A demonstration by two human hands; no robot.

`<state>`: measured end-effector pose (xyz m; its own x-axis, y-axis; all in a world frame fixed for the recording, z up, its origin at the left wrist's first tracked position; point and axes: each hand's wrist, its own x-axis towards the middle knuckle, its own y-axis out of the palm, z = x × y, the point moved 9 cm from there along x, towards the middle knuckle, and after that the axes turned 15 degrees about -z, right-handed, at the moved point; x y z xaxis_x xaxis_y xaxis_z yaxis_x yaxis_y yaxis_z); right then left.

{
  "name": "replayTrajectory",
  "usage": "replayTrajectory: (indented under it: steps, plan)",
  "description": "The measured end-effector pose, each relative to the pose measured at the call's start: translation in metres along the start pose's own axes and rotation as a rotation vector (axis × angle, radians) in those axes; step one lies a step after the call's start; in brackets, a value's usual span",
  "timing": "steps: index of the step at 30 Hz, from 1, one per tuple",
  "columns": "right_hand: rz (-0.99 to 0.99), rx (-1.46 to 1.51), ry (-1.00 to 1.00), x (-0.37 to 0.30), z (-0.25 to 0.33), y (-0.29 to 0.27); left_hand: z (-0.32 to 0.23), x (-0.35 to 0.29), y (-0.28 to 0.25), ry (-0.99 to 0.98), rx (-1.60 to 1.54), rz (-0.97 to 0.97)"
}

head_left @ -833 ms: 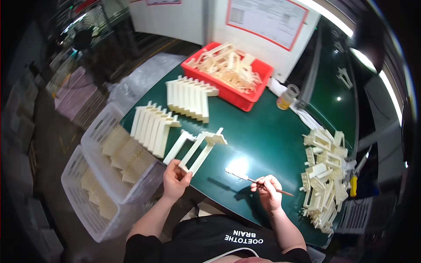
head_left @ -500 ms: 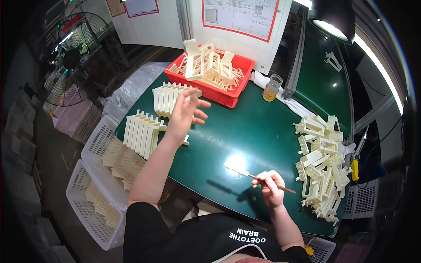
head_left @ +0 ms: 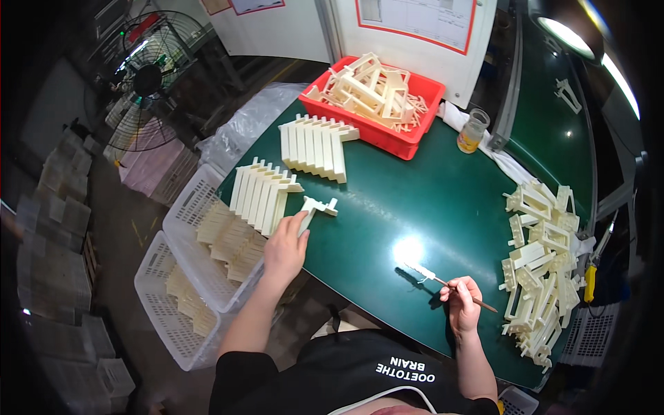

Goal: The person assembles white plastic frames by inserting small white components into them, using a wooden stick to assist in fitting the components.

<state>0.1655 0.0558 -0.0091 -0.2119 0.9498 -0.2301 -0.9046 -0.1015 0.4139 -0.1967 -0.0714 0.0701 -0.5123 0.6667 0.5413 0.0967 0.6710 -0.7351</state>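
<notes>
A cream plastic frame part (head_left: 318,205) lies on the green table beside a row of similar parts (head_left: 259,197). My left hand (head_left: 287,250) is at its near end, thumb and fingers closing around it; the hand hides some of the part. A second row of cream frames (head_left: 312,149) stands further back. Toward the right, my right hand (head_left: 465,304) pinches a thin brown-handled tool (head_left: 449,285) with a whitish, ragged tip pointing left over the table. I cannot make out its exact kind.
A red bin (head_left: 408,147) full of cream frames and thin sticks stands at the back, with a glass jar (head_left: 473,131) to its right. Cream frames pile up (head_left: 543,270) on the right. White perforated crates (head_left: 162,290) stand left, below the table edge.
My left hand has come down from beside the bin to the single frame part. The frame held high over the bin's heap has dropped into it. The view has shifted; the right hand keeps its tool.
</notes>
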Motion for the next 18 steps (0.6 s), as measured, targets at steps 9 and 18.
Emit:
replayTrajectory:
  steps: [9, 18]
  plan:
    - [0.009, -0.035, -0.046, -0.003, -0.002, 0.002, 0.005, 0.007, -0.002, -0.073, -0.172, -0.051]
    - [0.053, -0.104, -0.088, -0.004, -0.001, 0.003, 0.121, 0.085, -0.089, -0.456, -0.5, -0.482]
